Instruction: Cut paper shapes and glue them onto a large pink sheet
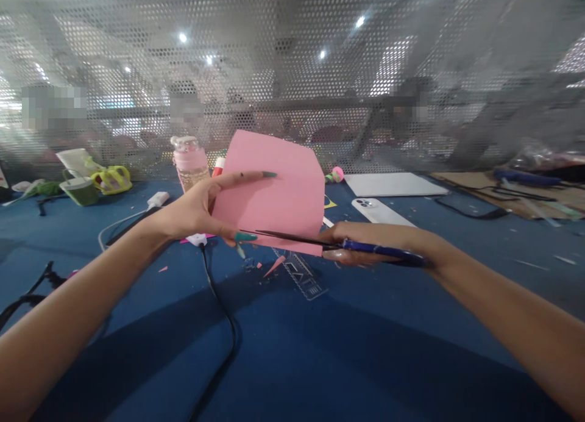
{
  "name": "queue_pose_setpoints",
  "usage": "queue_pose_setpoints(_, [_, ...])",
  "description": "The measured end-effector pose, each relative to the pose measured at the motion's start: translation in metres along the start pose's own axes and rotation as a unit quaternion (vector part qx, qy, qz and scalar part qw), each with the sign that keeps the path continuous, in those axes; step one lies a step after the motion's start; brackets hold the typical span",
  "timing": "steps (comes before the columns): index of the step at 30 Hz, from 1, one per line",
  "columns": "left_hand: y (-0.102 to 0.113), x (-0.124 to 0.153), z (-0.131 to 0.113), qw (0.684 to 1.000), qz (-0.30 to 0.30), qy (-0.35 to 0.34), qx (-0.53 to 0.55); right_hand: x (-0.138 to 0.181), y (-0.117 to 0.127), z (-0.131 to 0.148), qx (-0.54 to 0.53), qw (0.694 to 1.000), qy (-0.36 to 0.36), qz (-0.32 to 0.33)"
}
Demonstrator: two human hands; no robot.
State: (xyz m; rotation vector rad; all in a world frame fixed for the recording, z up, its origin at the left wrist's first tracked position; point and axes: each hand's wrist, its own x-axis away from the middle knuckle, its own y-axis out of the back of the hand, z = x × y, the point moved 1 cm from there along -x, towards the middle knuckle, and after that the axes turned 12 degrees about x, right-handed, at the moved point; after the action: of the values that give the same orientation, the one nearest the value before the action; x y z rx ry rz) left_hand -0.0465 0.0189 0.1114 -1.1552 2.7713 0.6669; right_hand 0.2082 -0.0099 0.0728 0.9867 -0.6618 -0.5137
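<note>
A sheet of pink paper is held up above the table by my left hand, fingers across its face and thumb at the lower edge. My right hand grips scissors with blue handles. Their dark blades lie along the lower edge of the sheet, tips pointing left toward my left thumb. A narrow pink strip shows below the blades. Beneath the sheet, a clear plastic stencil ruler rests on the table, with small pink paper scraps beside it.
Behind the paper stands a pink-lidded bottle. A white phone and a white pad lie to the right. A green cup is at the left. A black cable crosses the blue table. A perforated metal screen closes the back.
</note>
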Motion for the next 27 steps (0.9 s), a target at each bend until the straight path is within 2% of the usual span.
queue_pose_setpoints(8, [0.0006, 0.0002, 0.0014, 1.000, -0.012, 0.000, -0.006, -0.0007, -0.0004, -0.0017, -0.009, 1.000, 0.001, -0.005])
queue_pose_setpoints(27, [-0.0001, 0.0007, 0.0003, 1.000, 0.001, 0.006, 0.004, -0.0015, -0.0007, -0.0044, -0.025, 1.000, 0.001, -0.010])
